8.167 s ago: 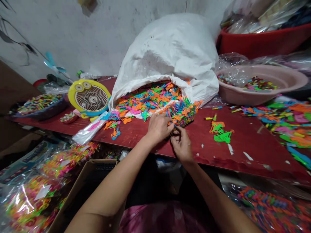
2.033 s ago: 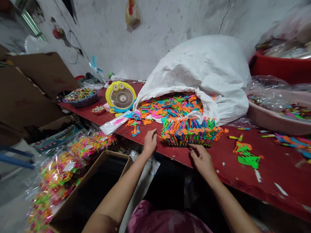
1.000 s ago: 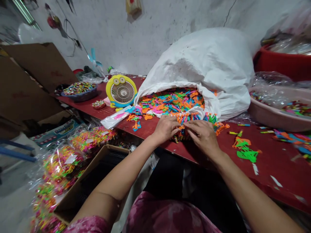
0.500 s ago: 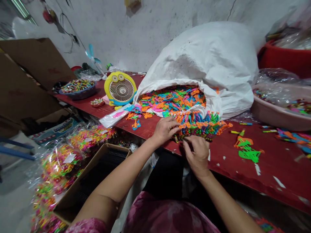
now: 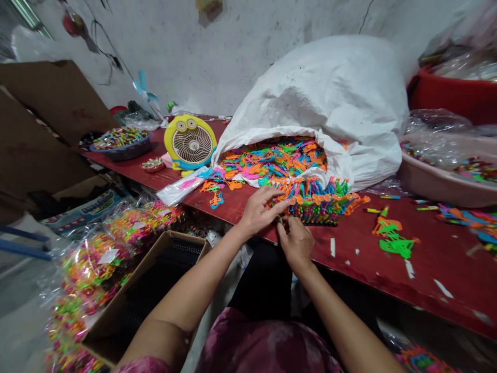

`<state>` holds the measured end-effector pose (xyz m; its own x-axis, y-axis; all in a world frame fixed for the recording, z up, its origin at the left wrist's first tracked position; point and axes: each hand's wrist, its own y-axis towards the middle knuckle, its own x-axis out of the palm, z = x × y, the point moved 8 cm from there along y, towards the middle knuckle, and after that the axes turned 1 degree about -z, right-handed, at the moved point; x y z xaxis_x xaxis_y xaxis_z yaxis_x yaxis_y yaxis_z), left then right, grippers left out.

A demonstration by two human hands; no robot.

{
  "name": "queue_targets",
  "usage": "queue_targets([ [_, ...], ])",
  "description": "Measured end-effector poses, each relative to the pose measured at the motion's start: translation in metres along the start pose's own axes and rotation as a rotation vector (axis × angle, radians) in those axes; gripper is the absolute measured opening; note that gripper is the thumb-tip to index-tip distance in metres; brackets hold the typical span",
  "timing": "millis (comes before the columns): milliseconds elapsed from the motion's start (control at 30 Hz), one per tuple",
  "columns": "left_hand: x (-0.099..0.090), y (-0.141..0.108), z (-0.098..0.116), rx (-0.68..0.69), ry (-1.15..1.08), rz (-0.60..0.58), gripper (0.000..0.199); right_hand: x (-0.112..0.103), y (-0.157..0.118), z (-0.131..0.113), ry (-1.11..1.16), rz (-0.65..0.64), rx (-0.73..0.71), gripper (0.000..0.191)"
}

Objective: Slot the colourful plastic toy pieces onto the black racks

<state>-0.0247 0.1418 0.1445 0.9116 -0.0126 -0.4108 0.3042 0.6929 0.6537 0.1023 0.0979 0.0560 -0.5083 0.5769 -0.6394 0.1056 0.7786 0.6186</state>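
A dense row of small colourful plastic toys (image 5: pixel 322 204), with orange round ends along its top, stands in a dark strip on the red table. At the left end of this row is my left hand (image 5: pixel 260 212), its fingers closed on the end toys. My right hand (image 5: pixel 298 242) is just below and in front, with thumb and fingertips pinched together close to the left fingers. What the right fingertips hold is too small and hidden to make out. Behind the row, a large white sack (image 5: pixel 330 93) lies open, full of loose plastic pieces (image 5: pixel 272 158).
A yellow fan (image 5: pixel 191 141) stands left of the sack. Loose green and orange pieces (image 5: pixel 396 243) lie right on the table (image 5: pixel 357 280). A pink basin (image 5: pixel 446 181) is at far right. Below left are a carton of black strips (image 5: pixel 171 280) and bagged toys (image 5: pixel 93 259).
My right hand has moved left along the front of the row, to its left end, and its fingers have closed. The left hand has barely moved.
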Motion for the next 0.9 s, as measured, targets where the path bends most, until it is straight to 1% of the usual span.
queue_targets([
  [67, -0.013, -0.01, -0.009, -0.074, -0.043, 0.15, 0.029, 0.0, 0.0, 0.003, 0.03, -0.008, 0.018, 0.013],
  [133, -0.021, -0.026, -0.025, -0.178, -0.089, 0.306, 0.033, 0.0, -0.001, 0.005, 0.052, -0.017, 0.024, 0.012],
  [167, -0.023, -0.035, -0.033, -0.233, -0.114, 0.365, 0.035, 0.0, -0.001, 0.006, 0.058, -0.021, 0.029, 0.011],
  [233, -0.017, -0.051, -0.048, -0.328, -0.177, 0.416, 0.038, 0.0, -0.001, 0.008, 0.066, -0.024, 0.049, 0.01],
  [300, -0.007, -0.059, -0.056, -0.395, -0.234, 0.399, 0.04, 0.001, 0.0, 0.008, 0.071, -0.022, 0.049, 0.009],
  [367, 0.001, -0.061, -0.057, -0.426, -0.243, 0.383, 0.041, 0.001, 0.001, 0.005, 0.077, -0.025, 0.021, 0.01],
  [467, 0.002, -0.064, -0.057, -0.435, -0.184, 0.413, 0.039, 0.0, 0.002, 0.001, 0.101, -0.028, -0.008, 0.009],
  [533, 0.001, -0.07, -0.061, -0.448, -0.14, 0.429, 0.037, -0.002, 0.002, 0.0, 0.135, -0.031, -0.017, 0.008],
  [600, 0.0, -0.08, -0.067, -0.465, -0.065, 0.416, 0.037, -0.005, 0.0, -0.002, 0.163, -0.047, -0.047, 0.007],
  [700, 0.002, -0.092, -0.069, -0.439, 0.077, 0.351, 0.037, -0.01, -0.006, -0.009, 0.171, -0.087, -0.148, 0.007],
  [800, 0.008, -0.098, -0.062, -0.346, 0.149, 0.246, 0.028, -0.022, -0.015, -0.009, 0.144, -0.121, -0.253, 0.008],
  [833, 0.01, -0.098, -0.059, -0.317, 0.179, 0.204, 0.029, -0.03, -0.019, -0.005, 0.131, -0.119, -0.275, 0.01],
  [900, 0.015, -0.098, -0.056, -0.282, 0.262, 0.114, 0.046, -0.049, -0.025, 0.01, 0.094, -0.087, -0.288, 0.013],
])
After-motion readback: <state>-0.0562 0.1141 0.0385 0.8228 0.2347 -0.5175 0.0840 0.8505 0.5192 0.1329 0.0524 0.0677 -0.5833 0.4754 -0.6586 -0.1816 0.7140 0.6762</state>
